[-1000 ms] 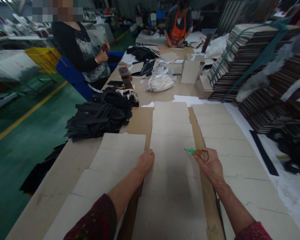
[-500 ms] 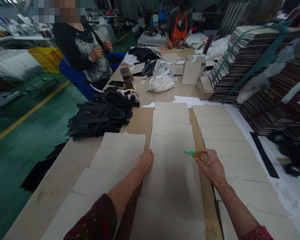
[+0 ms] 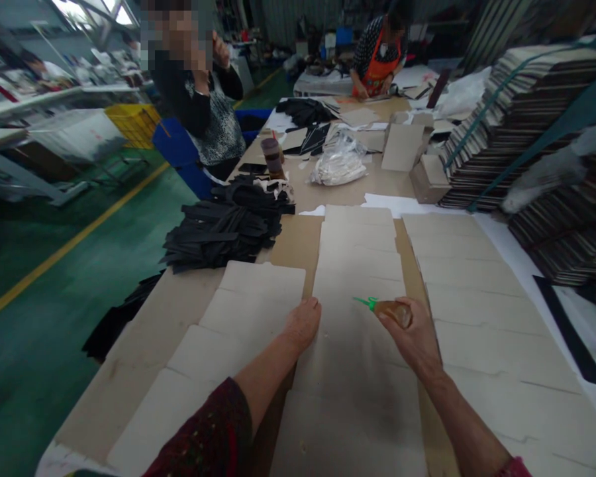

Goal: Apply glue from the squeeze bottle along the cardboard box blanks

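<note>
The right hand (image 3: 418,338) has its fingers wrapped round a small, translucent plastic squeeze bottle of amber liquid (image 3: 392,313), laid nearly flat so its thin green nozzle (image 3: 365,303) points away leftward, probably for control at the tip. Whether the tip touches what lies below, I cannot tell. The left hand (image 3: 304,324) rests bent fingers at the left edge of a middle row of overlapping grey-beige cardboard panels (image 3: 350,424), perhaps steadying it; whether they pinch a panel is unclear. That row runs between both hands, lapped seemingly to keep margins exposed. Beyond the left fingers lies a heap of flat black strips (image 3: 213,232); far past the right fingers, a tall stack of boards (image 3: 506,126) is strapped, presumably against sliding.
</note>
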`<state>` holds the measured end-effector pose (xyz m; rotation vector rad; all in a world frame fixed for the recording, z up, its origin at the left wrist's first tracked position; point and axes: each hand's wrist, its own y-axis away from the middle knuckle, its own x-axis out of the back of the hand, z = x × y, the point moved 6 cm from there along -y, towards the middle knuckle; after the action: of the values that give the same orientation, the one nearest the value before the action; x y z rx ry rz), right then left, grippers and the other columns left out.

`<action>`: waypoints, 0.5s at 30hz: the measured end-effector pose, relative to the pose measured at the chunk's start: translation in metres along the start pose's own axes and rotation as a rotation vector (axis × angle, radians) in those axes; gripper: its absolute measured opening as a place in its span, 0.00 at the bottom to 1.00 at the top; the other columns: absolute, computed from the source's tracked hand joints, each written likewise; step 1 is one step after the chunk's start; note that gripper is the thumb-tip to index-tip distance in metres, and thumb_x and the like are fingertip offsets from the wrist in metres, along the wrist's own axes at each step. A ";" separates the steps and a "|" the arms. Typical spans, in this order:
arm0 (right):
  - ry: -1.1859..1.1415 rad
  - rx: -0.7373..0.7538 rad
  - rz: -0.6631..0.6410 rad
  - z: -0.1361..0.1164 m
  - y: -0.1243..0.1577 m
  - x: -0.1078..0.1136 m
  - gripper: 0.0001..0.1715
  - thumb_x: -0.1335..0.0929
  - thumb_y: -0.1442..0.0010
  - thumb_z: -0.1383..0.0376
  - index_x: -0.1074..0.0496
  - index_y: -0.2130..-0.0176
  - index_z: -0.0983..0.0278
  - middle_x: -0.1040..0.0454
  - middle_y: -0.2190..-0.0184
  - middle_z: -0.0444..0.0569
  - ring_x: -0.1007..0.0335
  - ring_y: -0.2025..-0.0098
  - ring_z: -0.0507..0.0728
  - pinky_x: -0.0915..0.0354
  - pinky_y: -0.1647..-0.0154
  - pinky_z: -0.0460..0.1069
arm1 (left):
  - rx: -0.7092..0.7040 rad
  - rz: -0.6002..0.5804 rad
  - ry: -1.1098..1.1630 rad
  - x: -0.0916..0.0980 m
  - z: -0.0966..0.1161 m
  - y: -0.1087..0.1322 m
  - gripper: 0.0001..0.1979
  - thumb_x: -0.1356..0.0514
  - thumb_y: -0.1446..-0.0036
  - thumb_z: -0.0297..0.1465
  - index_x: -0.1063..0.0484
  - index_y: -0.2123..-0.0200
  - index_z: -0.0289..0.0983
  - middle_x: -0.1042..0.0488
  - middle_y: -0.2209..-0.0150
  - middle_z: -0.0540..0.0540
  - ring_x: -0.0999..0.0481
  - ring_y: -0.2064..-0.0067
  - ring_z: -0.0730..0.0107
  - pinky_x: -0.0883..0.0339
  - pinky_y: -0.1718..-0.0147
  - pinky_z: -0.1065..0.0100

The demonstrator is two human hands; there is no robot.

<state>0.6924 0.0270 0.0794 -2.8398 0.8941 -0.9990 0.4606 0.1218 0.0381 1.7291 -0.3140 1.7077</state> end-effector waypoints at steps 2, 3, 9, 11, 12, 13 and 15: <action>0.027 0.057 -0.077 -0.014 0.000 -0.018 0.26 0.29 0.47 0.50 0.32 0.54 0.61 0.30 0.57 0.51 0.31 0.57 0.60 0.33 0.54 0.56 | -0.010 0.006 -0.004 0.000 0.001 0.000 0.14 0.49 0.37 0.19 0.29 0.52 0.33 0.29 0.47 0.37 0.28 0.45 0.62 0.33 0.45 0.62; 0.041 0.069 -0.112 -0.019 -0.001 -0.027 0.25 0.30 0.46 0.50 0.33 0.54 0.61 0.30 0.57 0.51 0.31 0.57 0.60 0.33 0.55 0.55 | -0.013 0.011 -0.006 0.000 0.001 -0.001 0.15 0.50 0.37 0.19 0.30 0.50 0.33 0.30 0.44 0.36 0.29 0.44 0.62 0.34 0.44 0.61; 0.176 0.137 -0.223 -0.028 -0.008 -0.056 0.22 0.33 0.44 0.52 0.35 0.52 0.59 0.31 0.55 0.49 0.29 0.58 0.59 0.32 0.60 0.53 | -0.018 0.018 -0.013 -0.002 0.003 -0.002 0.16 0.49 0.38 0.19 0.29 0.50 0.31 0.31 0.42 0.35 0.29 0.43 0.58 0.34 0.44 0.61; 0.219 0.145 -0.235 -0.028 -0.010 -0.058 0.22 0.33 0.43 0.53 0.35 0.52 0.59 0.31 0.54 0.49 0.29 0.58 0.59 0.32 0.62 0.53 | -0.017 0.021 -0.013 -0.003 0.002 -0.003 0.15 0.48 0.38 0.19 0.28 0.51 0.31 0.30 0.44 0.36 0.29 0.44 0.58 0.33 0.45 0.61; 0.233 0.150 -0.238 -0.029 -0.011 -0.058 0.21 0.33 0.43 0.53 0.35 0.53 0.59 0.32 0.55 0.49 0.29 0.58 0.59 0.32 0.62 0.53 | -0.018 0.021 -0.012 -0.003 0.002 -0.003 0.15 0.48 0.38 0.19 0.28 0.52 0.31 0.30 0.44 0.36 0.29 0.44 0.58 0.32 0.46 0.62; 0.244 0.155 -0.243 -0.030 -0.012 -0.057 0.21 0.33 0.43 0.53 0.35 0.53 0.59 0.32 0.55 0.48 0.29 0.58 0.59 0.32 0.62 0.53 | -0.018 0.021 -0.010 -0.003 0.002 -0.003 0.14 0.48 0.38 0.19 0.28 0.52 0.31 0.30 0.44 0.36 0.29 0.45 0.58 0.32 0.46 0.62; 0.260 0.172 -0.269 -0.034 -0.013 -0.057 0.19 0.33 0.43 0.54 0.35 0.54 0.59 0.32 0.55 0.48 0.29 0.59 0.58 0.33 0.63 0.52 | -0.015 0.019 -0.007 -0.003 0.001 -0.003 0.14 0.48 0.39 0.19 0.28 0.53 0.31 0.30 0.44 0.36 0.28 0.45 0.59 0.31 0.47 0.62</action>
<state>0.6434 0.0739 0.0758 -2.7741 0.4113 -1.4228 0.4627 0.1224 0.0346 1.7265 -0.3466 1.7092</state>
